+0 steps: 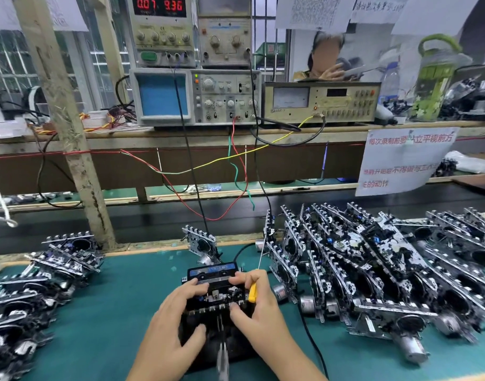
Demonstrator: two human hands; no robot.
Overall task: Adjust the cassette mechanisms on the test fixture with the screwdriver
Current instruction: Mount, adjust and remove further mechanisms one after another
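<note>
Display (159, 5) reads 0.07, 9.36; left hand (175, 312) grips mechanism (216, 295), right hand (259, 303) holds screwdriver (253, 292).

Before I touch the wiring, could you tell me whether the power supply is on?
On: the power supply shows lit red digits.

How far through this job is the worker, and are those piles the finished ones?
One mechanism sits on the fixture with a cassette in it; both hands, left and right, hold it. The yellow screwdriver is tucked in the right hand, its tip up, so no adjusting now. Large right pile, smaller left pile: which is finished, I cannot tell.
</note>
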